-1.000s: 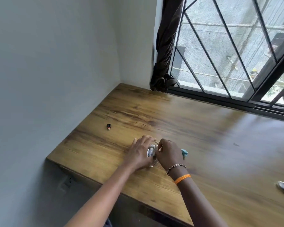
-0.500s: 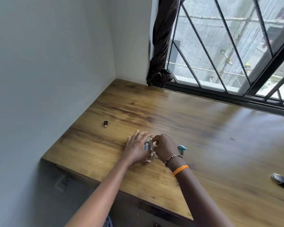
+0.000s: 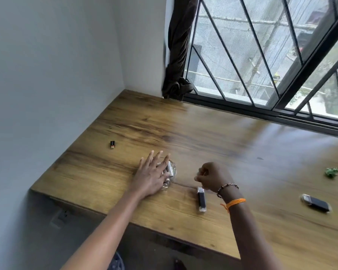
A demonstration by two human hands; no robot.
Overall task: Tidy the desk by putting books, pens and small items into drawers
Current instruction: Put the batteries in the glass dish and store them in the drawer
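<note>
Hands apart: left hand [image 3: 151, 175] flat on clear bundle [image 3: 171, 173], right hand [image 3: 210, 177] curled, contents indiscernible, black stick [image 3: 201, 198] lengthwise just beneath right wrist.

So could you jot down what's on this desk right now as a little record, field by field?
surface: wooden desk under a barred window
left hand: fingers straight, resting on a small clear container holding small items
right hand: fingers curled; whether it holds anything cannot be told
beside right wrist: black stick-shaped item lying flat
far left: tiny black adapter, apart from the hands
right side: dark oblong device and a small green object
drawers: none in view
</note>
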